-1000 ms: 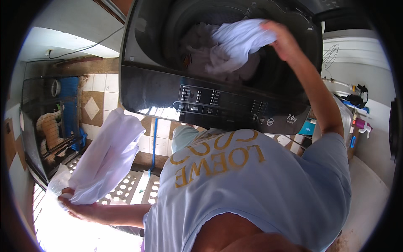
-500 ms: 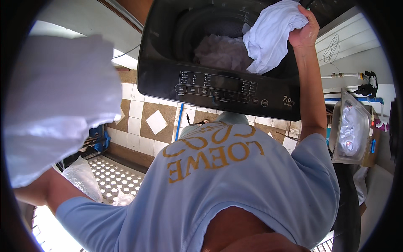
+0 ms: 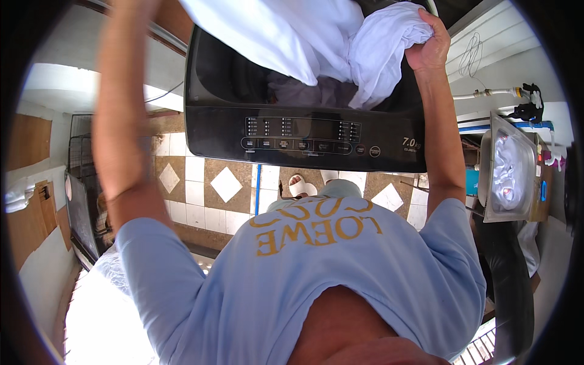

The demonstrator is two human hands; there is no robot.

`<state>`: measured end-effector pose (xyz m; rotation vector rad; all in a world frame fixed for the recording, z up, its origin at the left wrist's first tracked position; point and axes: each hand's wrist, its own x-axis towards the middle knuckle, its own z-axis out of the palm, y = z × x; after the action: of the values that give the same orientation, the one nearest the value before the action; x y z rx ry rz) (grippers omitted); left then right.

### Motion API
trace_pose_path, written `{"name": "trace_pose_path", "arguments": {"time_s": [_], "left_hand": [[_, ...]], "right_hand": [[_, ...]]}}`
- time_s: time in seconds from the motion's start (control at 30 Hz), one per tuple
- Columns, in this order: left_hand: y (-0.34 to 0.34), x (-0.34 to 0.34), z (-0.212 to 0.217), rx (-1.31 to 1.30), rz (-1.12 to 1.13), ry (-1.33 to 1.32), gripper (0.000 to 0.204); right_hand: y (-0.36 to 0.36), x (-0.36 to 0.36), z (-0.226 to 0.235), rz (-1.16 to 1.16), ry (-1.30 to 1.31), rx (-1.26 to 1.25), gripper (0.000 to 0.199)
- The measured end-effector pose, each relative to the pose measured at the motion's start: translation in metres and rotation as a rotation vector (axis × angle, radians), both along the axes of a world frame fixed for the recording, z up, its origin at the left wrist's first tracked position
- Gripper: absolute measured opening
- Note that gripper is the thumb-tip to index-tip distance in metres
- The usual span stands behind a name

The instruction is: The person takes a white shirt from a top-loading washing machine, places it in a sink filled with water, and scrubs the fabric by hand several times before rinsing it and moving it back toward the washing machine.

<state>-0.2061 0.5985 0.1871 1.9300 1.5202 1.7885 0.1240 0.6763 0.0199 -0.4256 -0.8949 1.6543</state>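
My right hand (image 3: 429,44) grips a bunched white cloth (image 3: 384,58) over the right side of the open tub of a black top-loading washing machine (image 3: 210,121). Its fingers are closed on the fabric. My left arm stretches up the left side, smeared by motion, and my left hand (image 3: 135,5) is cut off by the top edge, so its fingers do not show. From the top edge a wide sheet of white fabric (image 3: 280,36) hangs across the tub and meets the bunched cloth. Behind it, more pale laundry (image 3: 298,92) lies in shadow inside the tub.
A metal sink (image 3: 517,210) with white items in it stands at the right, below a pipe and hose (image 3: 486,94). The tiled floor (image 3: 226,184) shows beneath the machine. A wire rack (image 3: 80,146) and clear plastic (image 3: 112,271) are at the left.
My left arm has swung from the lower left up to the top edge. White fabric that filled the left side now spreads over the tub. My right hand keeps its hold.
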Motion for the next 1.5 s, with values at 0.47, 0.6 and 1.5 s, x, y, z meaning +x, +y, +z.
{"name": "trace_pose_path", "arguments": {"time_s": [0.47, 0.6, 1.5], "left_hand": [[-0.019, 0.076, -0.164, -0.45, -0.507, 0.245, 0.062], [-0.004, 0.052, -0.165, -0.392, -0.551, -0.109, 0.024], [0.015, -0.029, -0.09, -0.181, -0.104, 0.036, 0.024]], "right_hand": [[-0.029, -0.038, 0.08, 0.115, -0.01, 0.126, 0.026], [-0.032, -0.042, 0.095, 0.184, -0.107, 0.163, 0.022], [0.036, 0.041, 0.047, -0.237, -0.866, 0.72, 0.027]]}}
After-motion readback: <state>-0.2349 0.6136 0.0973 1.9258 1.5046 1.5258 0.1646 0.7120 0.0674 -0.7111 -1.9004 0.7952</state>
